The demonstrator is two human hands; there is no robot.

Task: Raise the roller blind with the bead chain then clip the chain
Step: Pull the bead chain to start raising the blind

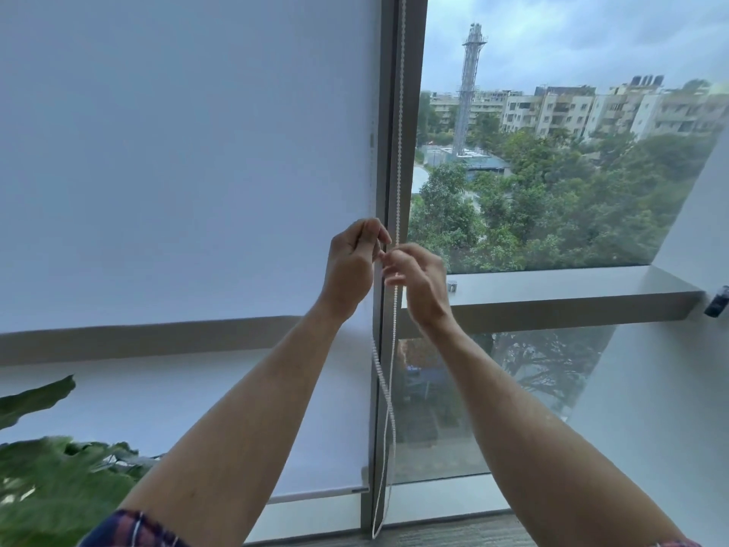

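A pale grey-white fabric roller blind (177,171) fills the left two thirds of the frame, drawn nearly all the way down, its bottom bar sitting low at centre left just above the floor. Along its right edge runs a grey metal window mullion (388,112), and in front of that hangs a white plastic bead chain (400,132), dropping from the top centre of the frame, passing between both hands, and falling on as a long narrow loop whose two strands end just above the floor at bottom centre. The left hand (351,266) is at centre frame with its fingers curled and thumb and forefinger pinched on one strand of the chain. The right hand (418,282) sits just beside it, slightly lower, fingertips touching the left hand's and closed around the other strand. Both bare forearms reach up from the bottom edge, with a dark plaid sleeve (130,531) showing at lower left. Large green plant leaves (51,475) occupy the lower left corner. Right of the mullion, uncovered glass shows trees, apartment blocks and a lattice tower (469,84) under a cloudy sky, above a grey window ledge (552,290).
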